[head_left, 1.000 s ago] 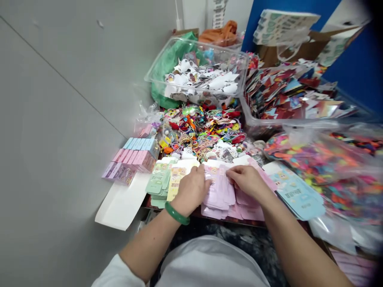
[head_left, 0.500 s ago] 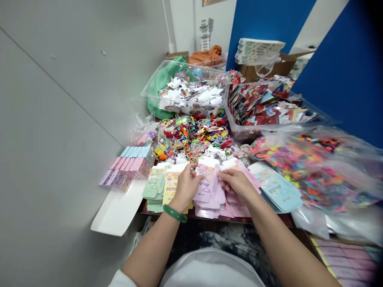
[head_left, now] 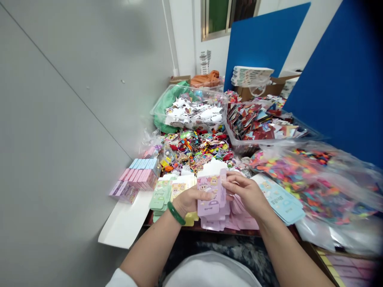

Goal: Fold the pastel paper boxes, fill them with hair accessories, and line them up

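Left hand (head_left: 189, 200) and right hand (head_left: 247, 195), close together, pinch a pink card carton blank (head_left: 209, 191) by opposite edges, holding it square above the pink stack (head_left: 214, 224) at the front edge of the counter (head_left: 248, 232).

Here's the left hand (head_left: 190, 200), curled inward, thumb on top, right hand (head_left: 247, 194) just across from it, fingers bent and gripping, both low before the body, bare forearms angling in from either side.

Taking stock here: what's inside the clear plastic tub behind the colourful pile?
The clear plastic tub holds white printed paper scraps; they cover its floor, so anything beneath cannot be seen.
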Motion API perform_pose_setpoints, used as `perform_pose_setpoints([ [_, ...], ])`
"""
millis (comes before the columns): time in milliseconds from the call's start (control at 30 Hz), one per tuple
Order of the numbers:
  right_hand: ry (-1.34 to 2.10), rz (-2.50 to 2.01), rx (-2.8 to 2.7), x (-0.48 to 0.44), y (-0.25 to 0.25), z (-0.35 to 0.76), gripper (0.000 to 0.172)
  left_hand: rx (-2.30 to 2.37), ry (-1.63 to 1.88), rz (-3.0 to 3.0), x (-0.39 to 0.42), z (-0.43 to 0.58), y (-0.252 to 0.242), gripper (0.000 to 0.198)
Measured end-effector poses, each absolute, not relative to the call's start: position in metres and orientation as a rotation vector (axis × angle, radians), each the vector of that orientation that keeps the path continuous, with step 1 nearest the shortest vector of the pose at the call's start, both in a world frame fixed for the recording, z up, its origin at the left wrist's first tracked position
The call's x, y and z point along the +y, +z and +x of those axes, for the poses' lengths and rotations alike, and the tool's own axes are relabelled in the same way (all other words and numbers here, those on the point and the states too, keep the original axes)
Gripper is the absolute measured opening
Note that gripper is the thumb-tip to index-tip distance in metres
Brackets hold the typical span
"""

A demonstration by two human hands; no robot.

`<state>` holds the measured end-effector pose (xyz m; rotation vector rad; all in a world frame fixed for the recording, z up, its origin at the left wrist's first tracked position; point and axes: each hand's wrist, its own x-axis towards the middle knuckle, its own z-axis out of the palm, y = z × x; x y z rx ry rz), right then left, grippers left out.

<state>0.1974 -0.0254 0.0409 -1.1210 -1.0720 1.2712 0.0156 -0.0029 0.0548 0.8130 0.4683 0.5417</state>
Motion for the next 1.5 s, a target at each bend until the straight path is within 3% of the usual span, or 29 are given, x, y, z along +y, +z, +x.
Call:
perform_pose_setpoints([
  [67,1.225,-1.061,-1.016,-0.023,0.043,0.198,0.024,0.499,0.573,0.814,0.000,0.022,0.056,0.058],
  [233,1.079,-0.903,-1.010,-0.014,0.045,0.197,0.033,0.643,0.725,0.839,0.005,0.042,0.058,0.048],
  [400,1.152,-0.967,-1.011,-0.006,0.039,0.194,0.026,0.789,0.820,0.751,0.011,0.052,0.056,0.050],
  [533,1.324,-0.990,-0.874,0.002,0.033,0.191,0.033,0.853,0.828,0.760,0.013,0.050,0.052,0.054],
  [700,1.344,-1.055,-0.827,0.008,0.027,0.191,0.041,0.995,1.124,1.092,0.015,0.043,0.054,0.062],
  [833,1.326,-1.067,-0.866,0.012,0.026,0.193,0.038,1.078,1.194,1.305,0.020,0.043,0.053,0.042],
  [1033,1.227,-1.115,-0.995,0.018,0.034,0.198,0.029,1.113,1.152,1.349,0.034,0.046,0.045,0.016],
  [1200,1.128,-1.182,-1.317,0.022,0.048,0.204,0.026,1.035,1.140,1.238,0.036,0.048,0.049,0.025],
  [1267,1.139,-1.141,-1.237,0.024,0.051,0.205,0.024,0.887,1.087,1.080,0.034,0.047,0.052,0.048],
  [1333,1.124,-1.100,-1.129,0.026,0.051,0.204,0.040,0.729,0.875,0.906,0.033,0.045,0.053,0.064],
  [1400,1.052,-1.099,-1.150,0.027,0.048,0.204,0.038,0.656,0.654,0.769,0.033,0.043,0.051,0.059],
  [1500,0.914,-1.111,-1.335,0.029,0.048,0.205,0.016,0.690,0.606,0.704,0.035,0.040,0.046,0.044],
])
